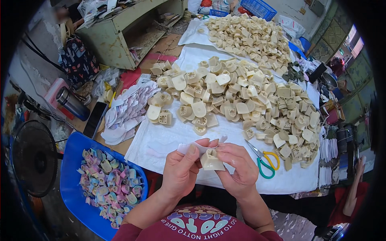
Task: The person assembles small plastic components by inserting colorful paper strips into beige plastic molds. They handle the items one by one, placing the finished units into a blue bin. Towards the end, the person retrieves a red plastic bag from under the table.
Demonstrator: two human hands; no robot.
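A cream, plastic-looking, heel-shaped block (213, 161) sits between the two sets of fingertips, just beyond the shirt front, narrow hollowed end toward 12 o'clock and flared end toward 6. A thin white strip of paper-like material (183, 148) lies across its far side, its long axis running roughly 9 to 2 o'clock and so crossing the block's own. The left hand (181, 170) pinches the strip at 9 o'clock of the block, thumb on top; the right hand (240, 166) has its fingers closed on the block's 3 o'clock side, the nearer of the two to its body. How far the strip wraps behind is hidden. From the block, steel scissors with green and orange handles (260, 154) lie at 3 o'clock, loose white cut pieces (128, 108) at 10, a heap of similar cream blocks (241, 94) around 1, and a blue plastic basin of pastel-patterned pieces (70, 176) between 8 and 9.
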